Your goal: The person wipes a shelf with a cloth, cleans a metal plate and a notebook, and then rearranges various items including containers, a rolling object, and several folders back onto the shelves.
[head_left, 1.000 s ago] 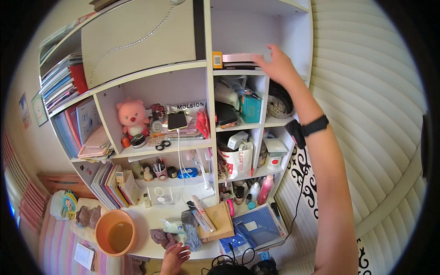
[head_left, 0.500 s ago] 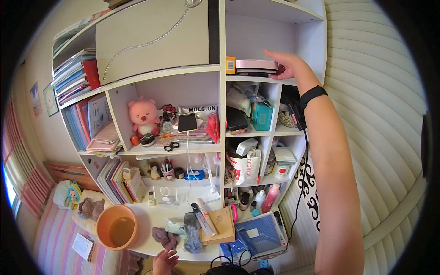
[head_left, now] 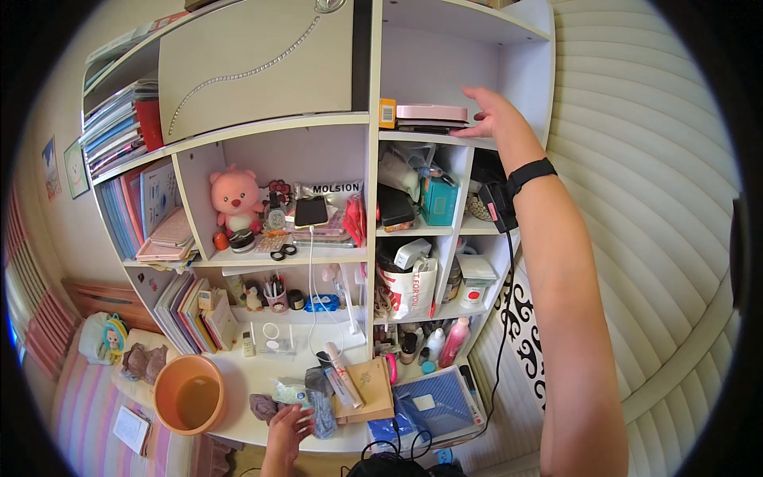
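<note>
Light is bright and soft, fisheye edges blackened.

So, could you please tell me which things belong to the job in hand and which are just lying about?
Seemingly part of the job, nearest the right hand:
pink case
dark flat items under it

Seemingly just lying about:
pink plush toy
phone
scissors
pink bottle

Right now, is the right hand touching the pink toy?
No, the right hand is beside the pink case, well away from the toy.
</note>
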Tool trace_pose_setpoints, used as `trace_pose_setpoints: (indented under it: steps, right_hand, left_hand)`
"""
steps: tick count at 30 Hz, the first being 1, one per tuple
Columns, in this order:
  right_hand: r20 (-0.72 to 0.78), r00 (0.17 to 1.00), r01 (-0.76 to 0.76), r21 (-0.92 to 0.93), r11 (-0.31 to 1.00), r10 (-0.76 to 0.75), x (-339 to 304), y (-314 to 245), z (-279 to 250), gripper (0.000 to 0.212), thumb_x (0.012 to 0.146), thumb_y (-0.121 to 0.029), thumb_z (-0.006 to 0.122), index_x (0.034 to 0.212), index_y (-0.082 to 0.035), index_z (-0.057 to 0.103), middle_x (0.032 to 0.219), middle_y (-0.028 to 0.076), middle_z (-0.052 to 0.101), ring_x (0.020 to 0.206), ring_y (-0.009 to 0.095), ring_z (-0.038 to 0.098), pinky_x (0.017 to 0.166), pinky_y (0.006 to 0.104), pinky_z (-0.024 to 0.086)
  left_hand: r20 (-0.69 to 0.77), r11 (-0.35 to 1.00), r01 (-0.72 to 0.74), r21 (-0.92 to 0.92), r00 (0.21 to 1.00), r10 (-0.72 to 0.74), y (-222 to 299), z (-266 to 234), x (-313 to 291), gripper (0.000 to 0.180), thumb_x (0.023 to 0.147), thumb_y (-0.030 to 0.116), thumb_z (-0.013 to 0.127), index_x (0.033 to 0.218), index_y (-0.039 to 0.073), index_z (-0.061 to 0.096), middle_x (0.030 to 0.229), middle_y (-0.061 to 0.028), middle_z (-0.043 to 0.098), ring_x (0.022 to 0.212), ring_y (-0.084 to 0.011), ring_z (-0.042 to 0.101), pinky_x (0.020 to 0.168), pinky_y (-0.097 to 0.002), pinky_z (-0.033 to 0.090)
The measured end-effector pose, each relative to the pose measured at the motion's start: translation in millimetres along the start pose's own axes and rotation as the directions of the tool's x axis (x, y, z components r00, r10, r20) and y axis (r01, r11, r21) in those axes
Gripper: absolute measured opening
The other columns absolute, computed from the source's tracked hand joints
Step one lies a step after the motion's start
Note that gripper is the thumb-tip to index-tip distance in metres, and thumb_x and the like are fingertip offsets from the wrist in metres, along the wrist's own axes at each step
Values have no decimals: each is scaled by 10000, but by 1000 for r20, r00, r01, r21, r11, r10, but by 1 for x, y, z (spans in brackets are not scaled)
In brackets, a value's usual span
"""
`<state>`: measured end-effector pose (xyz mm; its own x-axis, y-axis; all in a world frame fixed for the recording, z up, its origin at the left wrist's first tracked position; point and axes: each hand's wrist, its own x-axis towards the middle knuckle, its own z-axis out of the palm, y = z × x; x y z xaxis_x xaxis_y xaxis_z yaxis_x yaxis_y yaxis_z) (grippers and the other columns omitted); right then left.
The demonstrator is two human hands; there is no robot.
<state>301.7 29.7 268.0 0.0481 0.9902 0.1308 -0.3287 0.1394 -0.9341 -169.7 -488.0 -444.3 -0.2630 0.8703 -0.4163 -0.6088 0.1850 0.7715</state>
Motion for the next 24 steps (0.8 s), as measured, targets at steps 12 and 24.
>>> trace_pose_setpoints:
  steps: [12,24]
  right_hand:
    - [28,994,102,39,994,-103,18,2,-11,910,1210,-216,984,1980,-151,504,2144,200,256,1828,640,493,1258,1034,588]
    - [46,990,131,5,991,-131,18,1,-8,766,1181,-229,1020,1834,-72,652,2043,250,421,1692,640,626,1129,932,723]
  left_hand:
    - [691,868,-496,22,635,345,258,435,-6,695,1372,309,810,1912,-71,593,1725,-271,842,1470,-376,878,1283,-523,719]
    - [680,933,-111,-343,656,327,393,703,58,1005,1368,355,794,1967,-212,220,2030,-455,373,1877,-572,530,1554,-673,563]
